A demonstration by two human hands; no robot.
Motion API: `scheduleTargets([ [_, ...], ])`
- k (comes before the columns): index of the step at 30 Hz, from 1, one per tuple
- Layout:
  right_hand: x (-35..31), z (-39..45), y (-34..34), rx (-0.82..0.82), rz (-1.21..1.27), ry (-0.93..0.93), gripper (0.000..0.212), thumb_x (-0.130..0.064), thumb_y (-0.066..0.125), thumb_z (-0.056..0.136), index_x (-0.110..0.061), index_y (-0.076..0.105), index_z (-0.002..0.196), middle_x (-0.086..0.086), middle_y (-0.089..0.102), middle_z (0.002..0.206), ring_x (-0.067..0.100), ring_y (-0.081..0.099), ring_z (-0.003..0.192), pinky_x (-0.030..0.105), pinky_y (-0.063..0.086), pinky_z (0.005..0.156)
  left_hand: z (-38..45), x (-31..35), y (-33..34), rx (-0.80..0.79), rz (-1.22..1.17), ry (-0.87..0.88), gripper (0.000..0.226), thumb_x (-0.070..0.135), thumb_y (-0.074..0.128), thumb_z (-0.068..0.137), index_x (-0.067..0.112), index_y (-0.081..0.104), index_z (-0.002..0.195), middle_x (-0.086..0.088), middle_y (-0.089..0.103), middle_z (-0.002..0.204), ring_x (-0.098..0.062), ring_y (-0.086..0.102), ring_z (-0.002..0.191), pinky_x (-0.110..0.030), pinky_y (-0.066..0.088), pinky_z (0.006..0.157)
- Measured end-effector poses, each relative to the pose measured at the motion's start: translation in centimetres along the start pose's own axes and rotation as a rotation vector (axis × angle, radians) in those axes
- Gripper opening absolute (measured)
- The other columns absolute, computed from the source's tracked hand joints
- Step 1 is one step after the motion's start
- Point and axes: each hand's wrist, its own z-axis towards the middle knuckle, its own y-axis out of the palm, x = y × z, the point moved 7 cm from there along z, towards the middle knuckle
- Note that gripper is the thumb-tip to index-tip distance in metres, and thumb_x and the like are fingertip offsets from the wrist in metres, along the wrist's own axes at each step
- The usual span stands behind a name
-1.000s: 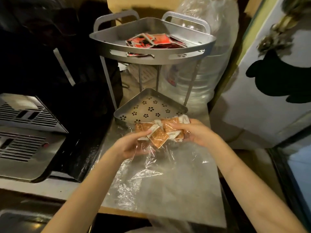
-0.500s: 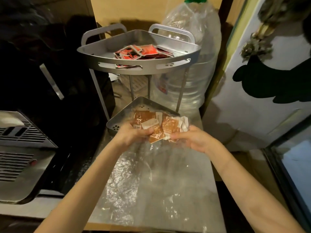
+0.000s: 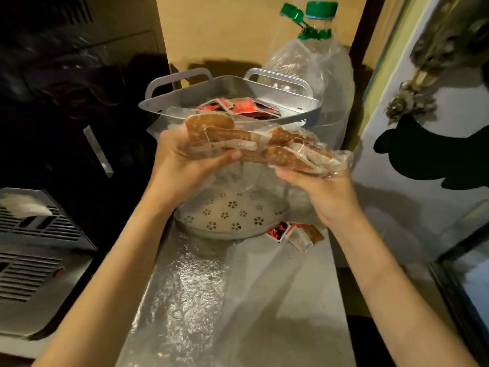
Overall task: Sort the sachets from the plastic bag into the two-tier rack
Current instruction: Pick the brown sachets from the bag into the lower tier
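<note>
Sachets, brown ones, sit bunched inside the clear plastic bag that I hold up between both hands, level with the rack's upper tier and directly above the perforated lower tier. My left hand is closed around the bag's left end, thumb pressed under the bundle; my right hand cups and grips the right end from below. The bundle's long axis runs left to right, dipping toward the right hand. Red sachets already fill the upper tier, so I judge the brown ones belong below, straight down from the bag. A few loose sachets lie on the steel counter just right of the lower tier, nearer my right hand.
</note>
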Motion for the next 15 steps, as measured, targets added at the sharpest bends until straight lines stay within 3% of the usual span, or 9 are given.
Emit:
scheduleTargets([
  [3,0.8,0.3,0.0,0.03,0.05,0.019,0.029,-0.015,0.079,0.049,-0.032,0.073,0.072,-0.016,0.074,0.079,0.002,0.069,0.086,0.018,0.053,0.075,0.0,1.2,-0.7,0.059,0.122,0.127,0.033,0.014,0.075,0.07,0.007,0.065,0.101,0.006,0.066,0.099,-0.007,0.065,0.093,-0.023,0.052,0.082],
  [5,1.9,0.3,0.1,0.027,0.083,0.073,0.036,-0.03,0.084,0.039,-0.034,0.074,0.073,-0.015,0.075,0.082,0.005,0.069,0.089,0.022,0.054,0.08,-0.5,0.7,-0.9,0.075,0.144,0.133,0.032,0.018,0.076,0.069,0.01,0.065,0.098,0.018,0.065,0.096,-0.001,0.064,0.09,-0.018,0.051,0.079],
  [7,3.5,0.1,0.1,0.0,0.096,0.119,0.046,-0.041,0.087,0.034,-0.035,0.074,0.078,-0.012,0.075,0.087,0.008,0.068,0.094,0.026,0.053,0.085,-1.3,-0.9,-0.8,0.07,0.111,0.025,0.035,0.022,0.078,0.064,0.015,0.067,0.097,0.025,0.067,0.085,0.003,0.064,0.086,-0.015,0.051,0.075],
  [10,6.0,-0.4,0.0,-0.002,0.093,0.181,0.045,-0.036,0.087,0.036,-0.035,0.074,0.08,-0.01,0.075,0.089,0.013,0.068,0.097,0.039,0.051,0.093,-2.7,-4.1,-0.3,0.058,0.081,-0.115,0.032,0.015,0.077,0.062,0.023,0.069,0.092,0.035,0.067,0.081,0.006,0.065,0.081,-0.012,0.051,0.072],
  [13,8.7,-0.8,-0.8,0.066,0.063,0.257,0.05,-0.037,0.09,0.029,-0.031,0.075,0.077,-0.008,0.076,0.086,0.017,0.068,0.095,0.043,0.049,0.094,-3.8,-7.1,0.5,0.057,0.046,-0.181,0.042,0.0,0.077,0.06,0.008,0.065,0.1,0.036,0.066,0.077,0.007,0.066,0.078,-0.012,0.052,0.071],
  [15,9.9,-0.8,-1.1,0.07,0.021,0.304,0.042,-0.026,0.088,0.034,-0.028,0.075,0.075,-0.008,0.076,0.081,0.018,0.069,0.092,0.045,0.049,0.094,-4.5,-8.9,1.0,0.045,0.009,-0.228,0.042,-0.002,0.076,0.06,-0.001,0.064,0.1,0.031,0.068,0.078,0.002,0.068,0.078,-0.014,0.052,0.072],
])
